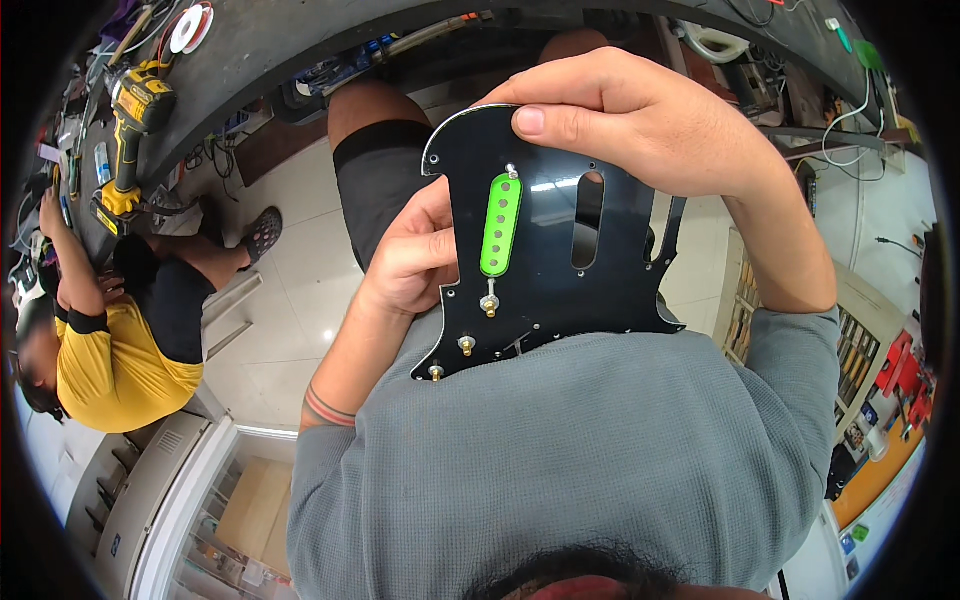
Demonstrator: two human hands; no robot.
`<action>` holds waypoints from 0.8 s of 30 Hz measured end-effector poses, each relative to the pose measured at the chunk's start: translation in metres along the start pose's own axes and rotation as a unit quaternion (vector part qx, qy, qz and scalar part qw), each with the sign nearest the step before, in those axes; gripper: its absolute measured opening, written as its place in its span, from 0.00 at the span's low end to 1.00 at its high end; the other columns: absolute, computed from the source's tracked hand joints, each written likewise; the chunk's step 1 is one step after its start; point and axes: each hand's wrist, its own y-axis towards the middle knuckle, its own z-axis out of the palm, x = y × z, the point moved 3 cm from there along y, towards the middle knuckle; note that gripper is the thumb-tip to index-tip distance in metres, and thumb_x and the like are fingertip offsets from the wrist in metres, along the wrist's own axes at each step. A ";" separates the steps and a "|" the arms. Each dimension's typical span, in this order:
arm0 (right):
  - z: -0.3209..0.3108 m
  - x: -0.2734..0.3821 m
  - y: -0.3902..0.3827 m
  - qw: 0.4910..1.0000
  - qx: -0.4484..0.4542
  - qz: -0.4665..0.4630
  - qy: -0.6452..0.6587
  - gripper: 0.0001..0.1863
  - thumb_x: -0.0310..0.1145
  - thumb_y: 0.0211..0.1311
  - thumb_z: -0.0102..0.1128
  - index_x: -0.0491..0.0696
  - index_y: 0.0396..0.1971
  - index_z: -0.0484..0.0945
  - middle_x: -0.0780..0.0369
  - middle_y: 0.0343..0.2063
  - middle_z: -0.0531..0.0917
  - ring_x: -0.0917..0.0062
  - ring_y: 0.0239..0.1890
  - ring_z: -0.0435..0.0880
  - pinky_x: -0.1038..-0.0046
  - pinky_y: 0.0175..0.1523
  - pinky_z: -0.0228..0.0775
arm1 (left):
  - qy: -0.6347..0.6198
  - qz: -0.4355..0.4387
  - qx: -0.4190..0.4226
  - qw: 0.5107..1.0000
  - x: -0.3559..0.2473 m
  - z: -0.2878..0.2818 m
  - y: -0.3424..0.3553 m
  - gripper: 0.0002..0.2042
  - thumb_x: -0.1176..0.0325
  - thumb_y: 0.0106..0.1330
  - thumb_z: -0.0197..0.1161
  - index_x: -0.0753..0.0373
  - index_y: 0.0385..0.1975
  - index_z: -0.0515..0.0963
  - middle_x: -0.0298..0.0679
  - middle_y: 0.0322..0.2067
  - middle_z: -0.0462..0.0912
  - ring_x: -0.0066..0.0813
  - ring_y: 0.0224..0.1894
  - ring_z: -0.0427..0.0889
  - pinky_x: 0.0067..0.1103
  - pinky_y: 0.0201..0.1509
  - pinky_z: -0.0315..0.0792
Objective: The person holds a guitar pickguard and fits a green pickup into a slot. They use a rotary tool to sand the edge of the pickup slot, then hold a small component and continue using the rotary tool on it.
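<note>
a black guitar pickguard [560,290] sits in the middle of the frame, held up against the person's grey shirt [560,450], its lower edge touching the cloth. a bright green pickup [501,224] is set in one slot on its left part; an empty oval slot [588,220] lies just to the right of it. small brass-coloured knobs [467,345] stick out near the lower left corner of the plate.

the right hand [640,115] comes in from the right side of the frame and is closed over the top edge of the pickguard, thumb pressed flat on the front face just above the green pickup, fingers curled behind. the left hand [415,255] grips the plate's left edge, fingers wrapped round toward the back, so how far they close behind it cannot be seen.

at the upper left, a yellow cordless drill [135,110] rests on a dark tabletop [270,40], well apart from the hands. another person in a yellow shirt [125,365] sits at the left edge of the frame.
</note>
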 end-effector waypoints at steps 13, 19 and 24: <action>0.006 0.023 -0.010 0.944 -0.248 -0.156 -0.152 0.08 0.26 0.74 0.66 0.39 0.48 0.81 0.61 0.35 0.80 0.73 0.41 0.83 0.70 0.51 0.77 | -0.041 -0.003 0.055 0.998 -0.002 0.003 0.000 0.35 0.66 0.70 0.69 0.70 0.77 0.67 0.50 0.64 0.84 0.37 0.60 0.89 0.31 0.64 0.84; 0.021 0.056 -0.032 0.851 -0.241 -0.203 -0.421 0.17 0.31 0.55 0.78 0.47 0.26 0.73 0.60 0.24 0.74 0.61 0.27 0.76 0.62 0.33 0.65 | -0.059 -0.003 0.069 0.996 0.000 -0.007 0.004 0.32 0.69 0.69 0.67 0.69 0.73 0.71 0.45 0.59 0.87 0.32 0.56 0.90 0.27 0.60 0.84; 0.043 0.054 -0.020 0.817 -0.202 -0.171 -0.512 0.14 0.38 0.61 0.76 0.51 0.28 0.76 0.65 0.26 0.79 0.71 0.31 0.82 0.66 0.37 0.72 | -0.055 0.010 0.058 0.997 -0.004 -0.001 0.004 0.24 0.67 0.71 0.69 0.70 0.64 0.77 0.41 0.50 0.90 0.22 0.45 0.91 0.18 0.45 0.84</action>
